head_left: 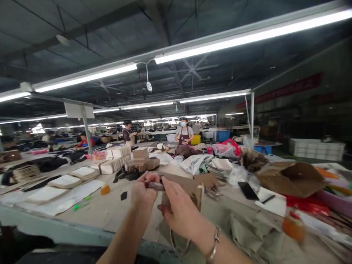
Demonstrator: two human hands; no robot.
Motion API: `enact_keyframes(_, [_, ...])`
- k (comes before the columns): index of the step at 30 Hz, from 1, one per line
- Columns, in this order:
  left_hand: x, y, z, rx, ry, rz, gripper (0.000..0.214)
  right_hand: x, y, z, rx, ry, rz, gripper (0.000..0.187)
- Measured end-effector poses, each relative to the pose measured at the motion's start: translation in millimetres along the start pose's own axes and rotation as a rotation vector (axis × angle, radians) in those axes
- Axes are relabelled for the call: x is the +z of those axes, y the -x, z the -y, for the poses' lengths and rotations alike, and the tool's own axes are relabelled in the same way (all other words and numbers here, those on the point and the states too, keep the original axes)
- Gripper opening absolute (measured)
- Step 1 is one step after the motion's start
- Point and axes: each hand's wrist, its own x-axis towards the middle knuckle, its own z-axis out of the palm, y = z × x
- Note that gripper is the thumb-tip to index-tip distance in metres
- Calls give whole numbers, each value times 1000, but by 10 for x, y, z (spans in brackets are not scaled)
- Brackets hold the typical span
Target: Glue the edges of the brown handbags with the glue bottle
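The left hand (143, 192) is gripping a small dark, shiny item (155, 186) in curled fingers, between both hands; fingers and blur are hiding its shape. The right hand (183, 211) is extending straight fingers beside it; whether these are holding anything, I cannot tell. That hand is partly covering some tan material (198, 200). Around the hands, stacked pieces (141, 157) are sitting at eleven o'clock, a plastic bag (195, 163) is crowding two, a black phone (248, 191) is lying at three, and crumpled cloth (251, 231) is spreading at four.
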Motion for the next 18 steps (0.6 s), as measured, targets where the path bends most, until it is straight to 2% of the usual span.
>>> enact_keyframes(3, [160,-205,349,-129,-65,40,42,-34,-129,-216,113,40,-64,54])
enact_keyframes(6, [113,-317,414,-314,-214,84,20,-235,-157,-517,343,51,-174,19])
enact_keyframes(7, [23,-331,386,-368,-323,127,12,-324,-156,-614,418,43,-218,17])
enact_keyframes(8, [-113,-331,345,-392,-468,184,18,-412,-151,-704,479,13,-270,19])
enact_keyframes(9, [-295,-315,299,-347,-640,234,28,-493,-142,-783,531,-52,-318,21])
enact_keyframes(10, [-519,-281,254,-244,-809,257,37,-564,-131,-848,575,-137,-374,23])
enact_keyframes(11, [-777,-224,216,-126,-964,233,42,-621,-120,-895,604,-242,-426,24])
enact_keyframes(12, [-1057,-142,190,-35,-1106,157,47,-664,-110,-922,622,-360,-475,24])
enact_keyframes(13, [-1344,-35,178,-8,-1221,49,54,-693,-103,-930,630,-478,-518,24])
enact_keyframes(14, [-1623,96,186,-66,-1281,-60,61,-710,-100,-921,627,-591,-556,24])
enact_keyframes(16, [-2099,408,267,-307,-1155,-260,68,-711,-108,-877,615,-764,-620,26])
enact_keyframes(17, [-2269,571,336,-478,-1003,-299,69,-700,-118,-854,611,-818,-650,28])
enact_keyframes(18, [-2383,727,415,-639,-807,-257,70,-687,-129,-839,607,-855,-681,29])
